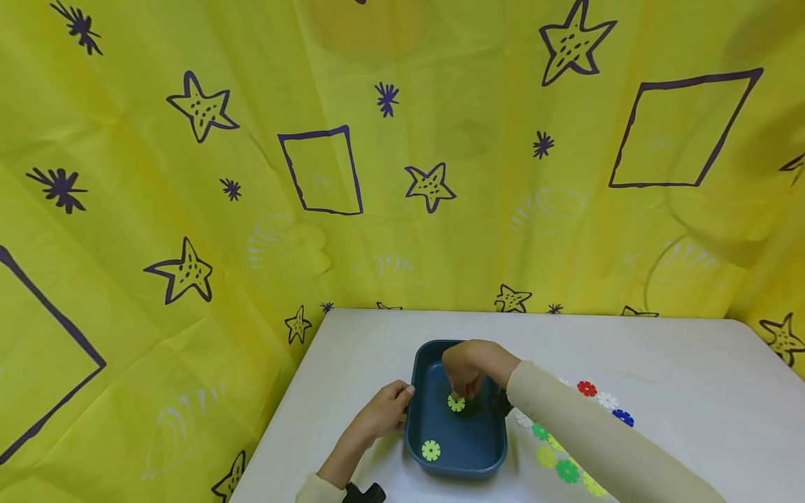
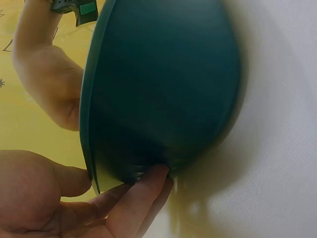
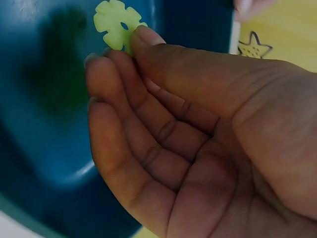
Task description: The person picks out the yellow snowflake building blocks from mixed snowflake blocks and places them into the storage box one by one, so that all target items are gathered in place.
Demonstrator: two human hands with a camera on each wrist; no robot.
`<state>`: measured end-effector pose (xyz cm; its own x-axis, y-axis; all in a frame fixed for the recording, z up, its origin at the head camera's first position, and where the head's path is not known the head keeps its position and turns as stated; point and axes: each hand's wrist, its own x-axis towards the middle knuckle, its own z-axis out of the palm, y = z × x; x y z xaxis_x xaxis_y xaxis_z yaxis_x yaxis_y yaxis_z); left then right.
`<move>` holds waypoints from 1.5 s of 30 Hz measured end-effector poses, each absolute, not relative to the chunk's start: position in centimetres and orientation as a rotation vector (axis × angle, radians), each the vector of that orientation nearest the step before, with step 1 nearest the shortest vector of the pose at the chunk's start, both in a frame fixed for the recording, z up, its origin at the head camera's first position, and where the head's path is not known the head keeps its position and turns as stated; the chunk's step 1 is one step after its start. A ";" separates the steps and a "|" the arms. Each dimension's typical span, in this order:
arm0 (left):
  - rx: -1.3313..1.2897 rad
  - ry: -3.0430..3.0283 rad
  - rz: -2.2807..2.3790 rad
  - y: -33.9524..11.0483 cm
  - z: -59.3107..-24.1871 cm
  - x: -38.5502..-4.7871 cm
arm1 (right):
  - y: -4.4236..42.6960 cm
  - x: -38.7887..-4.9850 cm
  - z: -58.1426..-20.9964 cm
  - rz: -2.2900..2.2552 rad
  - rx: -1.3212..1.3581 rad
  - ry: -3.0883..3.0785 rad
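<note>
A dark blue tray (image 1: 455,464) stands on the white table. The left hand (image 1: 382,411) grips its left rim; in the left wrist view the thumb of this hand (image 2: 84,203) is at the rim and the fingers lie under the tray's outer wall (image 2: 163,74). Inside the tray, the right hand (image 1: 468,365) pinches a yellow-green notched disc (image 1: 456,403) between thumb and fingertips. The right wrist view shows the right hand (image 3: 198,129) holding that disc (image 3: 111,22) by its edge above the tray floor. Another yellow-green disc (image 1: 430,450) lies near the tray's front left corner.
Right of the tray, partly behind the right sleeve, several notched discs lie on the table (image 1: 692,391): red (image 1: 587,388), blue (image 1: 623,418), green (image 1: 567,471), white (image 1: 607,400) and yellow-green (image 1: 546,457). A yellow patterned curtain (image 1: 478,244) hangs behind and at the left.
</note>
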<state>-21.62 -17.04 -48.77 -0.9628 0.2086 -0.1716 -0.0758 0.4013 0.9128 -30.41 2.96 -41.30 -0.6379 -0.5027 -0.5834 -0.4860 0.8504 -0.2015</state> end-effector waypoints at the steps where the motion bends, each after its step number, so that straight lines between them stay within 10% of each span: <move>1: 0.116 2.403 1.583 -17.0 -48.8 -21.6 | 2.6 -30.3 -41.3 -0.028 -0.689 2.378; 45: 0.121 2.373 1.615 -17.1 -48.6 -21.7 | -1.0 -28.0 -44.8 -0.206 -0.674 2.389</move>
<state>-21.67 -17.12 -48.62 -0.9607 0.2174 -0.1725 -0.0806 0.3760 0.9231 -28.02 -1.00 -44.81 -0.6641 -0.5161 -0.5409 -0.4160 0.8562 -0.3062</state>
